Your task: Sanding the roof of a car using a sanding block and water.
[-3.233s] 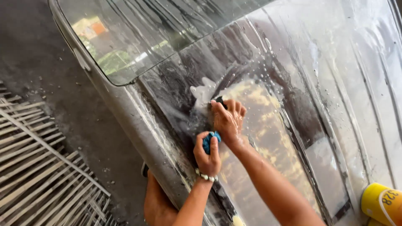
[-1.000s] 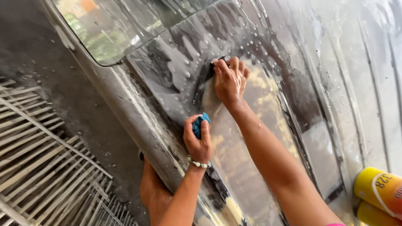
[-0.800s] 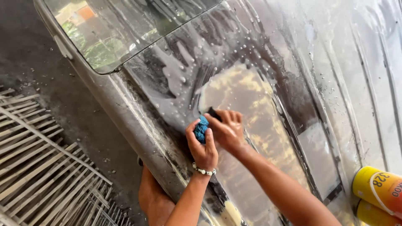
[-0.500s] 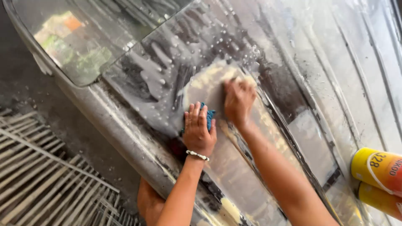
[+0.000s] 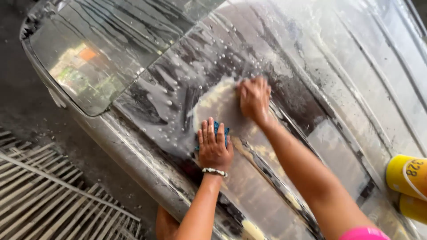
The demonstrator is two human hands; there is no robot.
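Since the frame of half a second ago, the right hand (image 5: 254,98) has slid further up the soapy car body (image 5: 311,89), away from the left hand (image 5: 214,146), and the camera has turned a little so that the glass pane (image 5: 102,58) fills more of the upper left. The left hand lies flat with its fingers spread and together presses a blue sponge (image 5: 221,129) on the panel; only a small edge of the sponge shows past the fingertips, just below the glass pane and to its right. A bead bracelet (image 5: 214,171) sits on that wrist. The right hand is blurred by motion; it lies palm down on the panel, further to the right of the glass pane, and whether it holds a cloth or sponge under the palm cannot be told. Around both hands the metal is covered with white streaks of foam and small bubbles, and a yellowish patch shows between them. Judging from this, the soaping of this area seems well advanced, while the glass pane has only thin streaks and the panel toward the lower right looks wet but less foamy, so rinsing and those parts appear to be left. Far right of the glass pane, yellow containers (image 5: 407,175) stand at the edge, and a metal floor grate (image 5: 49,195) lies below it.
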